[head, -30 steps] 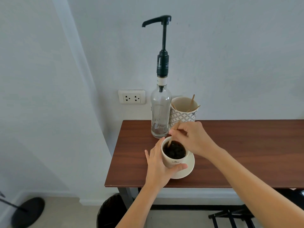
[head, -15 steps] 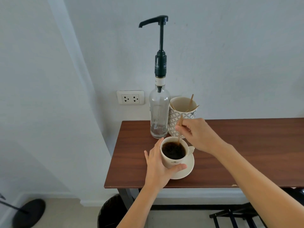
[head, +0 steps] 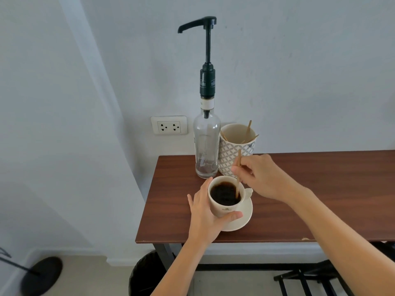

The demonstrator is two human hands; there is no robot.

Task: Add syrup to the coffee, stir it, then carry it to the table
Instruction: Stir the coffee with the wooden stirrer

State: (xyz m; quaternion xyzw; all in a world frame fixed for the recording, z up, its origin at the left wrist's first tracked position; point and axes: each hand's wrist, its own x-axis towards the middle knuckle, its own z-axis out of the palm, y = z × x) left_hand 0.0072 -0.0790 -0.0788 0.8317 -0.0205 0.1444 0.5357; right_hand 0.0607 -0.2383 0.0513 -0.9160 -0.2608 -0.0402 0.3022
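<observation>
A cream coffee cup (head: 224,210) full of dark coffee stands on a cream saucer (head: 243,218) near the left front of a brown table (head: 299,199). My left hand (head: 205,216) wraps around the cup's left side, thumb across its front. My right hand (head: 263,178) pinches a wooden stir stick (head: 237,178) whose lower end dips into the coffee at the right side of the cup. Behind the cup stands a clear glass syrup bottle (head: 206,146) with a tall black pump, nearly empty.
A patterned mug (head: 235,150) holding more wooden sticks stands right of the bottle against the wall. A wall socket (head: 169,125) sits left of the bottle. Below the table are a black bin (head: 147,274) and a black rack (head: 310,278); a black round stand base (head: 40,274) lies on the floor at left.
The stir stick has swung from the left side of the cup to its right side, with my right hand moving a little to the right. My left hand stays on the cup.
</observation>
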